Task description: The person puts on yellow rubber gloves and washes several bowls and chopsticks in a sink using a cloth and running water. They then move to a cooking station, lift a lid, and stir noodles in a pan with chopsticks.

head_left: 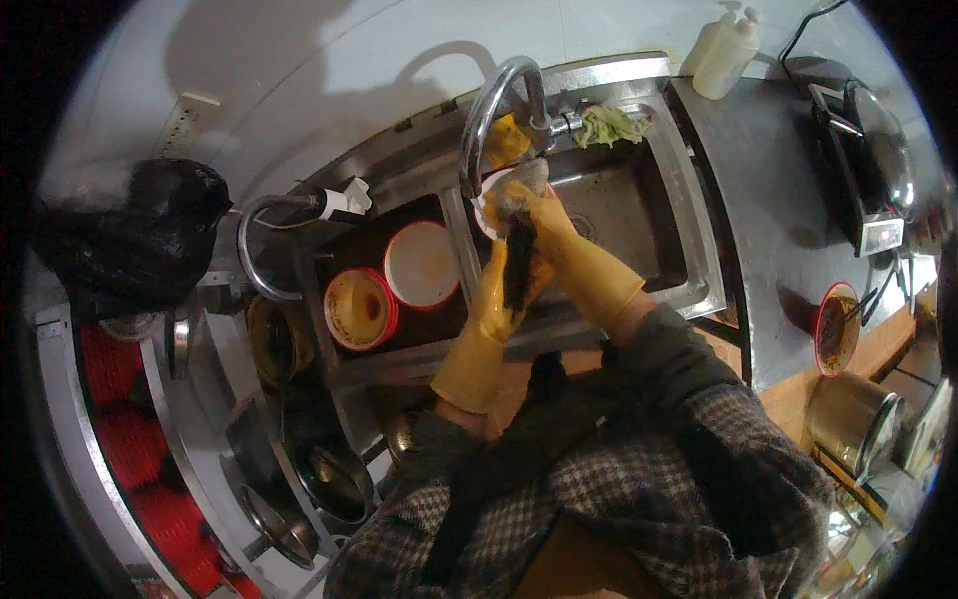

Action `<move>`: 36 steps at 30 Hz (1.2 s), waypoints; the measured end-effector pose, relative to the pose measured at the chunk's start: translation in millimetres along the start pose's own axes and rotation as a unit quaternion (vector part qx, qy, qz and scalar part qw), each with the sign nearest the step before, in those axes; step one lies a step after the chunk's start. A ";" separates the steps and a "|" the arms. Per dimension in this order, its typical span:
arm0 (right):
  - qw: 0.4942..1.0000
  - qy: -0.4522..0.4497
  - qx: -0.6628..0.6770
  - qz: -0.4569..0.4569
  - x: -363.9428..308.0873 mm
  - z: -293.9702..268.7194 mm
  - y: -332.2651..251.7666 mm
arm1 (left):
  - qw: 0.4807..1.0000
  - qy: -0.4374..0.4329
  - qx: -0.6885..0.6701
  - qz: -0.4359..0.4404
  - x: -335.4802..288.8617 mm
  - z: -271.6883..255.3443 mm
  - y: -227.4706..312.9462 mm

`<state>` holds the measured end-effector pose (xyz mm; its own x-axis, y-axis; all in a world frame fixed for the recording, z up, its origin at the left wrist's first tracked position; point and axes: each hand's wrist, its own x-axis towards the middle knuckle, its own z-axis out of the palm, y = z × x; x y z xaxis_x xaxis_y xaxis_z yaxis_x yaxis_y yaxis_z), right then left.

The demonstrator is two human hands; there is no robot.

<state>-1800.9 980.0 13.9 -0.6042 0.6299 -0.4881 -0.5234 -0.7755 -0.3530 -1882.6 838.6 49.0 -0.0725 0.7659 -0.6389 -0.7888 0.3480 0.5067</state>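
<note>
Both hands wear yellow rubber gloves and meet over the divider between two sink basins. My left hand (496, 299) is closed around the lower part of a long black thing (519, 262) whose kind I cannot make out. My right hand (544, 222) is closed at its upper end, with a greyish pad-like thing (532, 177) showing above the fingers. A white bowl with a red rim (489, 203) is partly hidden behind the gloves. In the left basin are a white red-rimmed bowl (421, 265) and a food-stained red bowl (355, 307).
A curved faucet (486, 120) arches just above my hands. Green leafy scraps (611, 126) lie at the right basin's back edge. A second faucet (249, 235) and a black bag (135, 235) are left. A pump bottle (725, 58) and a soiled red bowl (836, 327) stand right.
</note>
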 end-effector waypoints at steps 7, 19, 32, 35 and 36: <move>0.971 0.110 -0.162 -0.137 -34.0 43.5 42.5 | 0.952 0.095 -0.238 0.168 40.9 -10.5 -1.2; 0.998 0.023 -0.059 -0.019 -22.5 31.0 70.1 | 0.942 0.068 -0.125 0.305 29.4 -39.5 -15.9; 0.888 -0.210 -0.301 0.277 -78.6 -31.0 -55.4 | 0.345 0.034 0.763 0.545 35.3 -13.0 108.5; 0.842 -0.209 -0.380 0.319 -71.8 -12.9 -78.3 | 0.166 -0.138 0.822 0.528 54.4 8.9 130.2; 0.832 -0.194 -0.413 0.316 -70.2 -5.1 -85.3 | 0.193 -0.133 0.879 0.415 61.0 9.6 134.0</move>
<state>-1710.8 1001.7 74.2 -0.8335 -0.0729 -0.5476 0.4679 -0.6203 -0.6296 -1986.8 937.1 83.5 0.4897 0.8717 0.0174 0.8705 -0.4876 -0.0672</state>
